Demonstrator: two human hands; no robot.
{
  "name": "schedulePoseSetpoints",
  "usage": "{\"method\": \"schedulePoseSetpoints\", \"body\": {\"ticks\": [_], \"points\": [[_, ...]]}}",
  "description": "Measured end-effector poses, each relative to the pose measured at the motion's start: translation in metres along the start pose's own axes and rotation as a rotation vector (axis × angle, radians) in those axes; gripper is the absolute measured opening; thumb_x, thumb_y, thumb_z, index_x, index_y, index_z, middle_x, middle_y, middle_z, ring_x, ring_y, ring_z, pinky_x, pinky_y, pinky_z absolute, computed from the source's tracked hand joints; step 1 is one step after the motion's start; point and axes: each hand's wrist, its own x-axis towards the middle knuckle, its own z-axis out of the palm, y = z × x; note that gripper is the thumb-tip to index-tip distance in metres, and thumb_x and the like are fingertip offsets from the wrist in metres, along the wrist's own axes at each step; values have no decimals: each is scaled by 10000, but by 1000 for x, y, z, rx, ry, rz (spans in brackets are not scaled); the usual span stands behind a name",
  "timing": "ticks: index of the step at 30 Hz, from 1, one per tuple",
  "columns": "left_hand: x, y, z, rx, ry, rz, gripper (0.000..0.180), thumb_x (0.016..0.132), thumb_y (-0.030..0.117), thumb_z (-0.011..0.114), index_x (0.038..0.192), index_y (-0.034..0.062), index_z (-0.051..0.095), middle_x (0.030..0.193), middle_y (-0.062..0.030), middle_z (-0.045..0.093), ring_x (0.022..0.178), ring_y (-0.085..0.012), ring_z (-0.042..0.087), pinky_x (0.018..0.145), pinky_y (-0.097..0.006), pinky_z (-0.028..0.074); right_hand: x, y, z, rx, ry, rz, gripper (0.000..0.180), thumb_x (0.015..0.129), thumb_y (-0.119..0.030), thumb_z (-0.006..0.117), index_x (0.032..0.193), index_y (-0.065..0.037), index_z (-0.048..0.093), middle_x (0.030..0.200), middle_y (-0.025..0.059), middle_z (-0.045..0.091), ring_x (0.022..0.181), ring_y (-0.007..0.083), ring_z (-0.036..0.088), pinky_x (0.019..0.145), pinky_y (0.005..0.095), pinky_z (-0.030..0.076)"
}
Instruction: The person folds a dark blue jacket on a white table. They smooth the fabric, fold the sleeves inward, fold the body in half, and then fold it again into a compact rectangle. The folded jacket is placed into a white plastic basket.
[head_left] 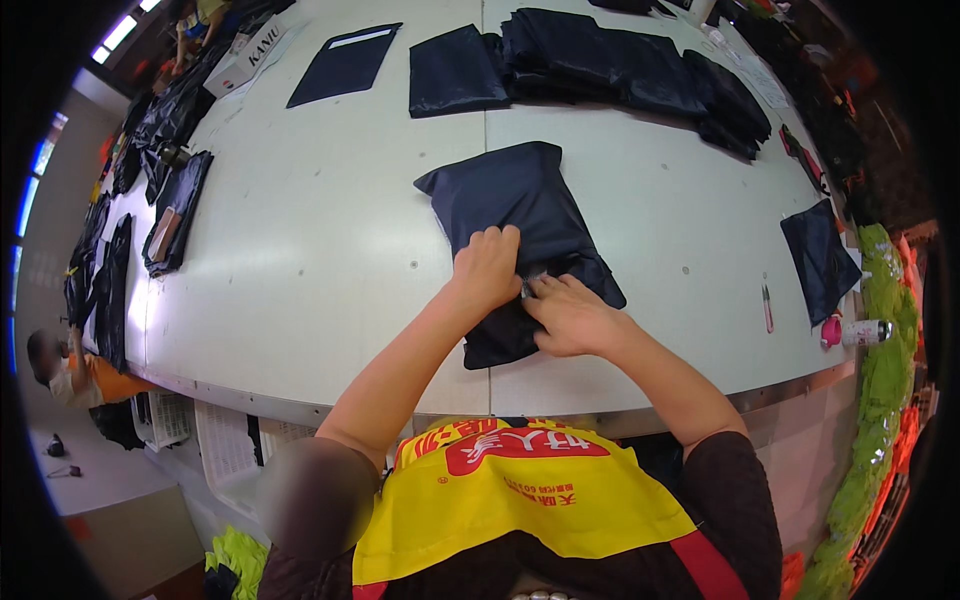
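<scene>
A dark navy fabric piece (510,195), puffed and creased like a bag, lies on the pale table in front of me. My left hand (487,266) is closed on its near part, knuckles up. My right hand (575,315) pinches the fabric just beside it, fingers curled toward the left hand. Between the two hands shows a small greyish, shiny bit (532,284), too small to name. A lower flap of the navy fabric (500,335) spreads below the hands toward the table's near edge. The fingertips are partly hidden in the folds.
Across the table (340,200) lie a long stack of navy fabric pieces (620,70) and a flat navy piece (345,65). Small snips (768,308), a folded navy piece (820,262) and a bottle (865,333) are at right. Dark bundles (180,215) and a person (85,375) are at left.
</scene>
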Motion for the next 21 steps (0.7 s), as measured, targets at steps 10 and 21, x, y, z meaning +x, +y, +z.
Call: {"method": "schedulePoseSetpoints", "body": {"ticks": [10,21], "points": [[20,4,15,-130,261,208,303,750,50,628,1035,72,527,859,-144,647,749,-344,627,623,-416,503,38,21,11,151,250,370,175,772,-79,539,903,8,617,989,204,602,906,345,592,772,438,463],[21,25,33,-287,300,439,183,752,48,639,926,71,584,709,-108,595,613,-285,609,525,-370,476,106,101,12,327,757,496,441,800,-233,566,1199,-49,532,1205,191,551,1143,331,510,997,406,387]]}}
